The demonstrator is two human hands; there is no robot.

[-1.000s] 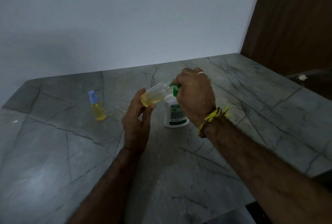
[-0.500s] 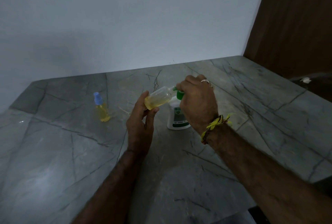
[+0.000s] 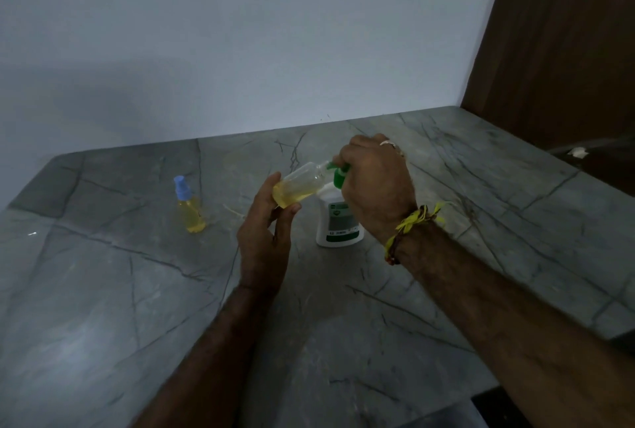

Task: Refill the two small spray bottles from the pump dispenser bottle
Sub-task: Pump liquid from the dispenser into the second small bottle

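My left hand (image 3: 266, 238) holds a small clear spray bottle (image 3: 299, 184), capless and tilted, about half full of yellow liquid. Its open neck points at the green pump nozzle (image 3: 338, 175) of the white dispenser bottle (image 3: 338, 225), which stands on the marble counter (image 3: 137, 290). My right hand (image 3: 376, 183) is closed over the pump head and hides most of it. A second small spray bottle (image 3: 190, 209) with a blue cap and yellow liquid stands upright on the counter to the left, apart from both hands.
A white wall (image 3: 240, 50) backs the counter. A dark wooden panel (image 3: 567, 50) rises at the right. The counter's front edge shows a dark gap (image 3: 498, 410) at the lower right. A small white scrap (image 3: 579, 152) lies beyond the right edge.
The view has shifted slightly; both hands stay at the pump with the tilted bottle's neck held at the nozzle. The liquid level looks about the same.
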